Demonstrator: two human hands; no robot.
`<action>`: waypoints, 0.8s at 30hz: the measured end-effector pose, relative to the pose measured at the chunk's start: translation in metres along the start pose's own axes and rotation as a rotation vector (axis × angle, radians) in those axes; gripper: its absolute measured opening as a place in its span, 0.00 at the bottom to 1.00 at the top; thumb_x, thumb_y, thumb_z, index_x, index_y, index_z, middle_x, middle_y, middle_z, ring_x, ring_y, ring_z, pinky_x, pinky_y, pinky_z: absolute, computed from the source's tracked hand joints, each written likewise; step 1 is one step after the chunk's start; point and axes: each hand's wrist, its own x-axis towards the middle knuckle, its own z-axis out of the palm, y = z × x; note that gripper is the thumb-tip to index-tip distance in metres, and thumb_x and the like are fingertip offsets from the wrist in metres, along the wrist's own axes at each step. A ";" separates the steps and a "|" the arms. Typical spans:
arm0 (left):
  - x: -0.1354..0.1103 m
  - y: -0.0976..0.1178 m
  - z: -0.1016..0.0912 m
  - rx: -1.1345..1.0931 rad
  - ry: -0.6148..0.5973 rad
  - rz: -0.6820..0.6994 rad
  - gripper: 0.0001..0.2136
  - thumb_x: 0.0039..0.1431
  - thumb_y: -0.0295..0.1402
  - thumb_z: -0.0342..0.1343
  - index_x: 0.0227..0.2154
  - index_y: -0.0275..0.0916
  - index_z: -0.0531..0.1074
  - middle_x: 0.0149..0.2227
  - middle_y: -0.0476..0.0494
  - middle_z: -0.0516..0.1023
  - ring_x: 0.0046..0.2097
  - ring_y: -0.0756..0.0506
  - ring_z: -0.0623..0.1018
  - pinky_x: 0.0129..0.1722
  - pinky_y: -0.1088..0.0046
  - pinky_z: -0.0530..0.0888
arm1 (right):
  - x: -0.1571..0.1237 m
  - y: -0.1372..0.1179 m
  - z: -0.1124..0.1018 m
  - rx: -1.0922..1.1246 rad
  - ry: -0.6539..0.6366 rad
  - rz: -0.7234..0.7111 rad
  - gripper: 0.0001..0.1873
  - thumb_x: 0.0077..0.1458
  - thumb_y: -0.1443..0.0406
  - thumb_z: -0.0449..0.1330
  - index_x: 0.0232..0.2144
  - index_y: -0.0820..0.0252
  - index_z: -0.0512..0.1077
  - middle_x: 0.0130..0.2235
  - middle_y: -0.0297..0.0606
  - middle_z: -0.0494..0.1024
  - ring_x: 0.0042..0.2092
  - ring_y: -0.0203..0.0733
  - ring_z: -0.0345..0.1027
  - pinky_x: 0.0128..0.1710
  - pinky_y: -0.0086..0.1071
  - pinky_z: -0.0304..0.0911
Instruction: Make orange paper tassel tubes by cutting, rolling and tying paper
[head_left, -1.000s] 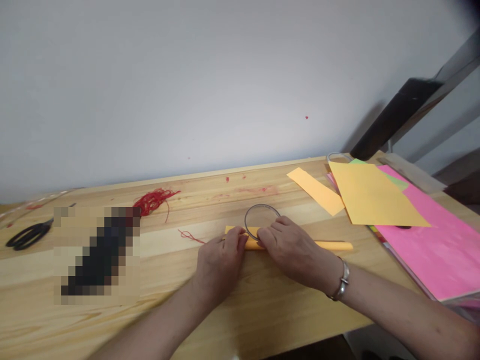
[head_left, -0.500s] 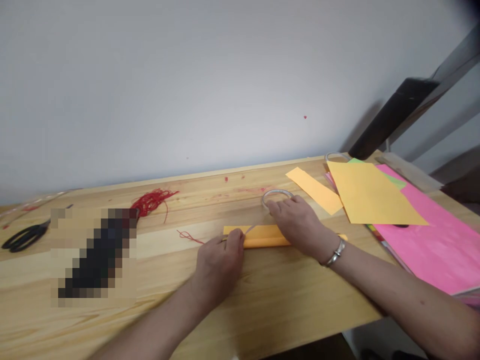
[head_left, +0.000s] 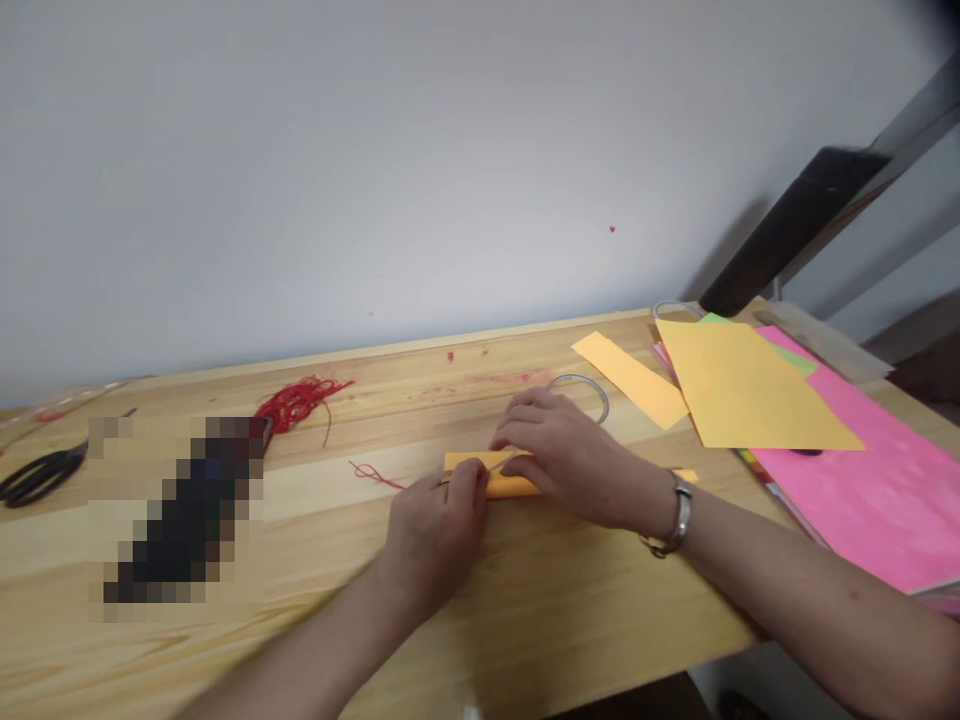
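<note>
A narrow roll of orange paper (head_left: 510,486) lies across the table in front of me, its flat flap along the far side. My left hand (head_left: 439,525) is closed on its left end, thumb and fingers pinching the paper. A looped red string (head_left: 369,474) comes out beside that hand. My right hand (head_left: 570,455) bends over the middle of the paper with its fingers apart, thumb low at the paper. Between the hands shows a short strip of clear tape (head_left: 504,460). The ring-shaped tape roll (head_left: 592,383) is behind my right hand, partly hidden by it.
Black-handled scissors (head_left: 43,478) lie far left, near a blurred-out dark object (head_left: 187,515) and a tangle of red string (head_left: 304,402). To the right are an orange paper strip (head_left: 630,380), a yellow-orange sheet (head_left: 750,390) and pink paper (head_left: 870,500). A wall stands behind.
My right hand has moved left and down from the tape roll onto the paper, its fingers spreading. The tape roll has shifted slightly right. My left hand keeps its hold.
</note>
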 end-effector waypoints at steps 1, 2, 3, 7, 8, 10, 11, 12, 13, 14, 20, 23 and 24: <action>0.000 0.000 0.000 0.003 0.001 0.004 0.09 0.60 0.30 0.45 0.27 0.38 0.67 0.20 0.46 0.76 0.21 0.45 0.75 0.18 0.74 0.62 | 0.002 -0.001 0.005 0.033 -0.003 -0.010 0.06 0.53 0.69 0.58 0.35 0.61 0.72 0.36 0.38 0.75 0.46 0.43 0.60 0.43 0.37 0.57; 0.000 -0.001 0.000 0.002 0.002 0.008 0.08 0.60 0.29 0.45 0.28 0.38 0.67 0.20 0.46 0.76 0.21 0.45 0.75 0.18 0.74 0.62 | 0.004 -0.002 0.011 0.049 -0.009 -0.011 0.05 0.53 0.70 0.58 0.34 0.61 0.72 0.35 0.38 0.75 0.46 0.42 0.60 0.43 0.37 0.57; 0.000 -0.001 0.000 -0.002 0.007 0.013 0.08 0.60 0.29 0.45 0.28 0.38 0.67 0.20 0.47 0.76 0.21 0.45 0.75 0.18 0.74 0.62 | 0.005 -0.001 0.015 0.055 -0.015 -0.008 0.04 0.53 0.71 0.58 0.32 0.61 0.72 0.34 0.37 0.75 0.46 0.42 0.60 0.43 0.36 0.56; -0.001 -0.001 0.001 -0.034 0.031 0.027 0.07 0.60 0.28 0.46 0.29 0.37 0.68 0.21 0.46 0.77 0.21 0.46 0.76 0.18 0.74 0.64 | 0.005 0.002 0.023 0.083 -0.021 0.022 0.06 0.53 0.72 0.56 0.27 0.62 0.72 0.30 0.37 0.75 0.43 0.41 0.61 0.41 0.35 0.56; -0.001 -0.001 0.001 -0.041 0.047 0.025 0.06 0.60 0.29 0.46 0.30 0.37 0.68 0.21 0.46 0.78 0.21 0.46 0.76 0.18 0.74 0.65 | 0.005 0.003 0.023 0.096 -0.018 0.030 0.07 0.54 0.72 0.56 0.26 0.62 0.73 0.30 0.37 0.75 0.42 0.40 0.61 0.40 0.34 0.57; -0.001 0.000 0.000 -0.053 0.087 0.019 0.06 0.60 0.30 0.47 0.35 0.36 0.68 0.23 0.44 0.79 0.22 0.45 0.77 0.18 0.74 0.66 | 0.006 0.006 0.021 0.129 -0.002 0.062 0.07 0.53 0.72 0.57 0.26 0.63 0.73 0.29 0.37 0.75 0.40 0.40 0.61 0.40 0.33 0.57; -0.001 0.000 0.000 -0.065 0.104 0.021 0.07 0.60 0.30 0.48 0.38 0.35 0.68 0.24 0.44 0.80 0.22 0.46 0.77 0.18 0.74 0.68 | 0.007 0.008 0.019 0.149 0.009 0.085 0.07 0.53 0.71 0.57 0.26 0.63 0.74 0.28 0.37 0.75 0.39 0.39 0.61 0.40 0.33 0.58; -0.001 0.000 0.000 -0.084 0.115 0.027 0.08 0.60 0.30 0.48 0.41 0.34 0.67 0.26 0.44 0.80 0.23 0.46 0.78 0.19 0.74 0.69 | 0.008 0.010 0.018 0.166 0.020 0.115 0.07 0.53 0.71 0.57 0.25 0.62 0.74 0.28 0.36 0.75 0.39 0.39 0.62 0.39 0.32 0.58; -0.001 0.001 0.000 -0.106 0.123 0.030 0.10 0.60 0.30 0.48 0.44 0.33 0.65 0.27 0.44 0.81 0.23 0.46 0.78 0.20 0.74 0.70 | 0.009 0.013 0.017 0.175 0.030 0.154 0.07 0.52 0.71 0.58 0.25 0.62 0.74 0.27 0.36 0.75 0.38 0.39 0.62 0.39 0.31 0.58; -0.001 0.001 -0.001 -0.126 0.129 0.032 0.13 0.59 0.29 0.49 0.46 0.32 0.63 0.28 0.44 0.81 0.24 0.47 0.78 0.21 0.74 0.71 | 0.011 0.016 0.017 0.177 0.039 0.197 0.07 0.51 0.71 0.58 0.25 0.62 0.74 0.27 0.36 0.75 0.38 0.39 0.62 0.39 0.31 0.58; 0.000 0.002 -0.008 -0.122 0.017 0.176 0.08 0.58 0.32 0.50 0.37 0.35 0.70 0.28 0.42 0.80 0.30 0.44 0.79 0.28 0.68 0.76 | 0.024 0.023 0.018 0.246 -0.023 0.374 0.05 0.48 0.70 0.59 0.23 0.60 0.75 0.28 0.34 0.76 0.37 0.37 0.65 0.38 0.30 0.59; 0.000 0.003 -0.011 -0.161 -0.057 0.224 0.07 0.58 0.32 0.50 0.32 0.36 0.71 0.30 0.42 0.80 0.32 0.45 0.79 0.32 0.68 0.76 | 0.035 0.017 0.020 0.281 -0.133 0.308 0.05 0.48 0.70 0.60 0.24 0.61 0.76 0.34 0.37 0.76 0.36 0.36 0.66 0.38 0.29 0.59; 0.000 0.004 -0.011 -0.161 -0.063 0.233 0.07 0.58 0.32 0.50 0.31 0.36 0.71 0.30 0.42 0.79 0.33 0.44 0.79 0.32 0.68 0.76 | 0.038 0.015 0.021 0.299 -0.180 0.297 0.05 0.48 0.70 0.59 0.24 0.62 0.76 0.34 0.38 0.76 0.35 0.35 0.66 0.36 0.29 0.59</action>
